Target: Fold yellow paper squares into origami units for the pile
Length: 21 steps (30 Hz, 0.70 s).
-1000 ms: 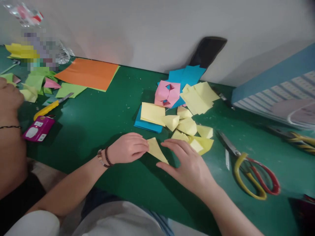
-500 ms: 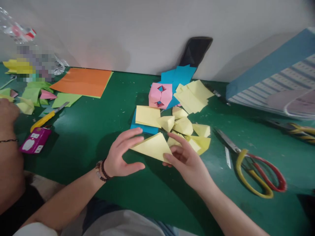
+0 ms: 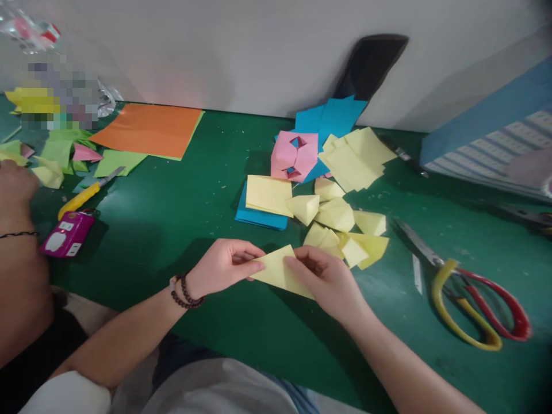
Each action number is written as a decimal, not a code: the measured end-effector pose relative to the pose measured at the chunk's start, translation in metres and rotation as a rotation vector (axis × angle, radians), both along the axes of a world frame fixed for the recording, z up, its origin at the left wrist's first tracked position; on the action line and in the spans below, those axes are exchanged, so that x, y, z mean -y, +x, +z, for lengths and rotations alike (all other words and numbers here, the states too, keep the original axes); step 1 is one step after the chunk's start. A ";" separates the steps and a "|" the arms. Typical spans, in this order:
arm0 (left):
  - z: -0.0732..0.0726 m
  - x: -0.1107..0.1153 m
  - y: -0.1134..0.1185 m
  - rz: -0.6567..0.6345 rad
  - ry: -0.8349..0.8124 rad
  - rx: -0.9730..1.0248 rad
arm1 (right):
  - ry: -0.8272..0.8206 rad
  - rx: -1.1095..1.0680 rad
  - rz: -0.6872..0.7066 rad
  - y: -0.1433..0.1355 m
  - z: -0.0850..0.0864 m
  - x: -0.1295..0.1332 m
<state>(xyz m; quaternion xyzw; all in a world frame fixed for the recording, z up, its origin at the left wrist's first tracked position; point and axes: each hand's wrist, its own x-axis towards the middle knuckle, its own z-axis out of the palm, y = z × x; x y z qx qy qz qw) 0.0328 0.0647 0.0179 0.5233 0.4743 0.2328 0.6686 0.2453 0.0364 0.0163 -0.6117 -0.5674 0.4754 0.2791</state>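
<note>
A folded piece of pale yellow paper (image 3: 280, 270) is held up between both hands. My left hand (image 3: 228, 264) pinches its left corner between thumb and fingers. The thumb of my right hand (image 3: 325, 276) presses on the paper's right part, with the fingers curled behind it. Beyond the hands lie a stack of yellow paper (image 3: 269, 194) on folded blue paper (image 3: 259, 219), and several folded yellow pieces (image 3: 334, 214). A pink folded paper shape (image 3: 295, 155) sits farther back.
Scissors (image 3: 446, 265) with yellow and red handles lie at the right. Orange paper (image 3: 150, 129), a yellow cutter (image 3: 80, 199) and a purple box (image 3: 69, 234) are at the left, near another person's arm (image 3: 17, 264). A dark phone (image 3: 371, 66) leans on the wall.
My left hand has closed from an open pose onto the paper's left corner. My right hand has shifted its grip along the paper. The view has moved slightly.
</note>
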 end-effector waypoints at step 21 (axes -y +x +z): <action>-0.013 -0.015 -0.012 -0.532 1.281 -0.358 | 0.528 0.651 0.281 -0.011 -0.018 0.012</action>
